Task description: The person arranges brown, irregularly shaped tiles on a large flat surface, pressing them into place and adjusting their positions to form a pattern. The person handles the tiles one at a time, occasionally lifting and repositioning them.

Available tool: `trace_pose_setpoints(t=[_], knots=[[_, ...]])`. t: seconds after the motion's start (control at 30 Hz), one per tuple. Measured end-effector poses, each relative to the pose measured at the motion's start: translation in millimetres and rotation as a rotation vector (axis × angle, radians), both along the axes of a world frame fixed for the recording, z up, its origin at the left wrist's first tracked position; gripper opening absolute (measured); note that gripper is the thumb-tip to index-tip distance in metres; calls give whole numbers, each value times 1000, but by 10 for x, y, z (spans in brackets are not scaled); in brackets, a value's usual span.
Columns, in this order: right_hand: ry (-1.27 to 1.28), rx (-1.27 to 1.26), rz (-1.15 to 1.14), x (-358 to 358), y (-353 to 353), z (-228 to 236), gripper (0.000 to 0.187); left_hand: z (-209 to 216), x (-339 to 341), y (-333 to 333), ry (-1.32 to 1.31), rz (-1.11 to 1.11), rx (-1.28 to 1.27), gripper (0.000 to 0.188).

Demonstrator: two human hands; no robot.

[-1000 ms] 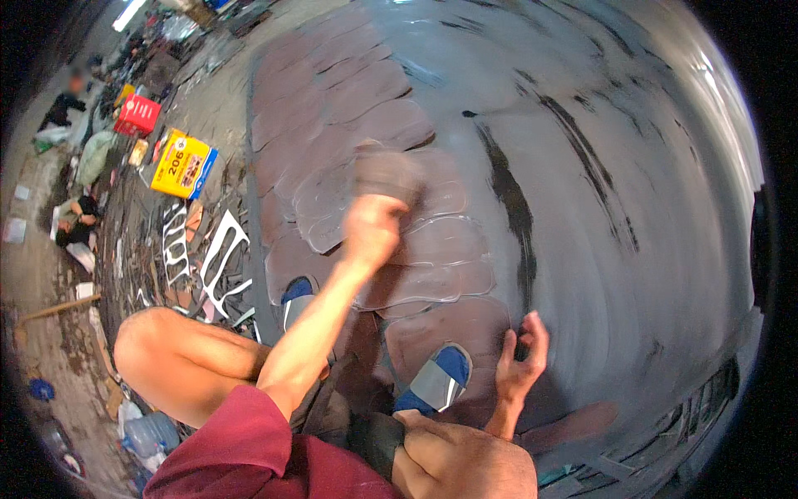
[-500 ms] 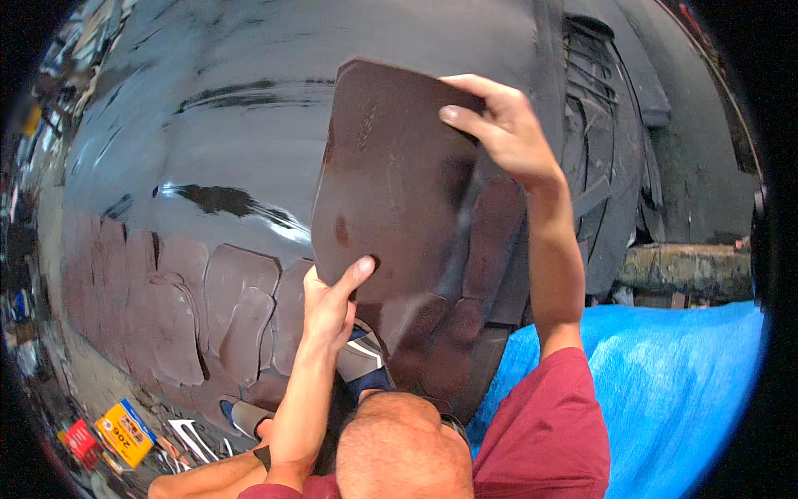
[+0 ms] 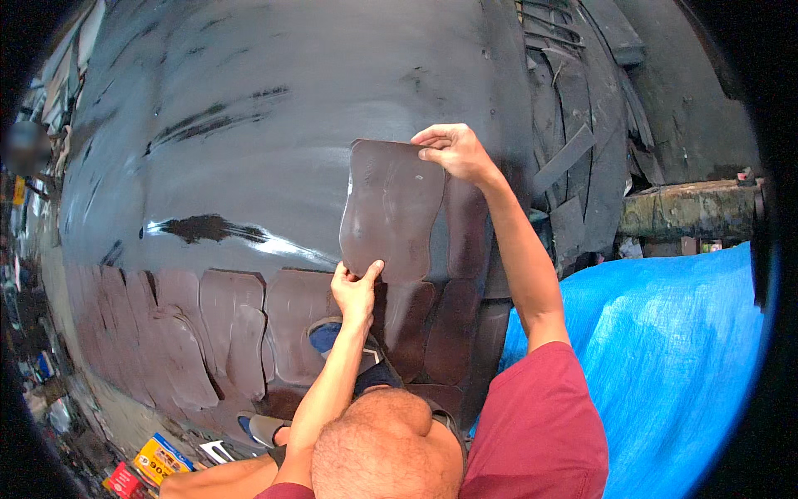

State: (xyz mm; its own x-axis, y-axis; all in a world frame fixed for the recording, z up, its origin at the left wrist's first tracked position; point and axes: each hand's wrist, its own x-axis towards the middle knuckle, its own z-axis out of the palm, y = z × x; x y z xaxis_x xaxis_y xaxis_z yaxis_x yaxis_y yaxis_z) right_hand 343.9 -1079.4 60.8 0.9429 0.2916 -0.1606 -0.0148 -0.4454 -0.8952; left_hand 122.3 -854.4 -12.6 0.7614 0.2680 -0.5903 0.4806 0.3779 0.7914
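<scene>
Between my two hands is a dark brown, rubber-like sheet [image 3: 391, 208] with wavy sides. My left hand [image 3: 356, 291] pinches its near left corner, the thumb on top. At the far right corner my right hand [image 3: 455, 154] grips the edge between thumb and fingers. The sheet lies over or just above a dark grey surface [image 3: 274, 158]; whether it touches all along I cannot tell. Beside its right edge is another brown piece [image 3: 465, 229], partly covered. Similar brown pieces [image 3: 233, 320] lie side by side and overlapping along the near side, left of my left forearm.
Black streaks and a shiny smear [image 3: 208, 229] mark the grey surface. Dark scrap strips [image 3: 573, 108] are heaped at the far right. A blue sheet [image 3: 665, 349] spreads at the near right. My shod foot [image 3: 328, 337] stands among the brown pieces; a yellow packet [image 3: 162, 457] lies near left.
The brown sheet has gone down and away from me, toward the grey surface, and looks smaller and flatter. Both hands went with it and kept their grip.
</scene>
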Motion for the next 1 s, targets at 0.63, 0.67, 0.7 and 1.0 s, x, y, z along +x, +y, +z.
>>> trace_pose_setpoints(t=[0.63, 0.67, 0.7, 1.0], knots=[[-547, -900, -303, -771, -693, -233, 39, 83, -117, 1060, -28, 175, -23, 38], [-491, -929, -271, -732, -666, -173, 35, 84, -109, 1055, -46, 195, -37, 40], [-434, -956, -238, -686, -593, -50, 32, 113, -103, 1050, -62, 215, -52, 43], [492, 431, -478, -729, 211, 479, 71, 1163, 156, 397, -337, -42, -482, 67]])
